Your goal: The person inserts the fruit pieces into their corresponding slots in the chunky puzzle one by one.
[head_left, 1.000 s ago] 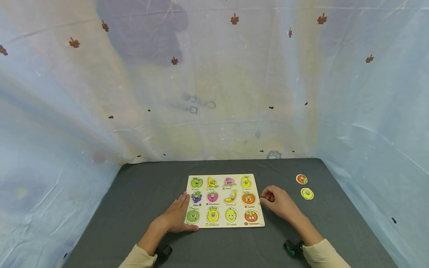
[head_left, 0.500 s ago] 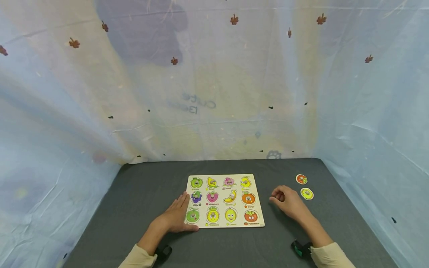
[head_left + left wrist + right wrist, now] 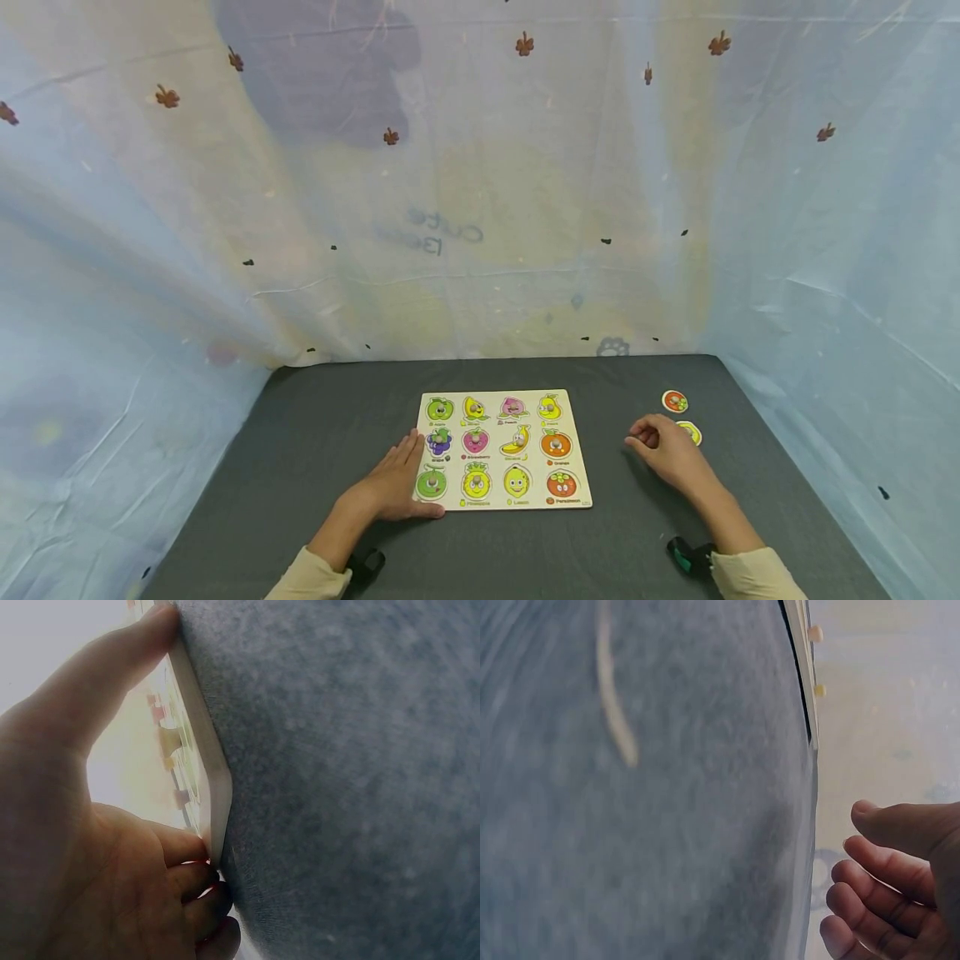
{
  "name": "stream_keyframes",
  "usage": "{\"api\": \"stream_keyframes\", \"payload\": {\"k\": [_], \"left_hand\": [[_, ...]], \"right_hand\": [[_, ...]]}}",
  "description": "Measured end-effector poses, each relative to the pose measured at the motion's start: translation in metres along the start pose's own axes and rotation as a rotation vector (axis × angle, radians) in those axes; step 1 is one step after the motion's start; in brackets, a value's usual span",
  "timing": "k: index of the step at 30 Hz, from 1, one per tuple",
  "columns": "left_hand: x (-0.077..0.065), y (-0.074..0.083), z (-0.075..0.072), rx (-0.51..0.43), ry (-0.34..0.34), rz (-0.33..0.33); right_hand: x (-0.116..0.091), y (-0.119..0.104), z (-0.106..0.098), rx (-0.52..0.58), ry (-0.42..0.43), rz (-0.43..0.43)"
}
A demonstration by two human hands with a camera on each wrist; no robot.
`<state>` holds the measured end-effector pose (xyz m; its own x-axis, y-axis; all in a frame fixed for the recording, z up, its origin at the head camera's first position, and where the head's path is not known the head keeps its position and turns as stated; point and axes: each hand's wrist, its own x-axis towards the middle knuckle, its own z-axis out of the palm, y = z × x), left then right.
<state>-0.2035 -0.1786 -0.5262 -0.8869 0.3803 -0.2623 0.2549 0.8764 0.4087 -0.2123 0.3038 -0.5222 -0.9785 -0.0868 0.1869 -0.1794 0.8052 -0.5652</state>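
Note:
A cream fruit puzzle board (image 3: 535,475) lies on the dark table, its pictures in rows with printed names. Most pictures carry small knobs; the lemon (image 3: 517,481) and persimmon (image 3: 562,484) pictures show none. My left hand (image 3: 390,483) rests at the board's near left corner, fingers straight along the left side, thumb on the near edge. The left wrist view has that thumb and fingers touching the board's edge (image 3: 217,780). Right of the board, my right hand (image 3: 667,454) hovers with loosely bent fingers, nothing between them. It partly covers a round yellow puzzle piece (image 3: 694,432).
A round red puzzle piece (image 3: 675,402) lies just beyond the yellow one. The grey-black cloth (image 3: 337,400) covers the table, and a pale patterned curtain (image 3: 480,208) surrounds its back and sides. A thin pale strip (image 3: 613,712) crosses the cloth in the right wrist view.
My right hand has moved right, away from the board's right edge, and now overlaps the yellow piece in the head view. The left hand and the board have stayed put.

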Motion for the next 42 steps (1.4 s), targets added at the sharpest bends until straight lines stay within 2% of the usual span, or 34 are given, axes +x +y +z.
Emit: {"api": "stream_keyframes", "payload": {"k": [19, 25, 34, 42], "left_hand": [[-0.001, 0.001, -0.002, -0.002, -0.004, -0.004], [0.000, 0.000, -0.001, -0.019, -0.008, 0.020], [-0.001, 0.001, 0.001, -0.006, 0.000, -0.004], [0.002, -0.001, 0.003, 0.002, -0.008, -0.011]], "right_hand": [[-0.003, 0.024, -0.028, -0.033, 0.052, 0.057], [-0.002, 0.036, -0.035, -0.039, 0.070, 0.071], [-0.003, 0.055, -0.041, -0.061, 0.072, 0.096], [0.001, 0.068, -0.041, -0.090, 0.086, 0.077]]}}
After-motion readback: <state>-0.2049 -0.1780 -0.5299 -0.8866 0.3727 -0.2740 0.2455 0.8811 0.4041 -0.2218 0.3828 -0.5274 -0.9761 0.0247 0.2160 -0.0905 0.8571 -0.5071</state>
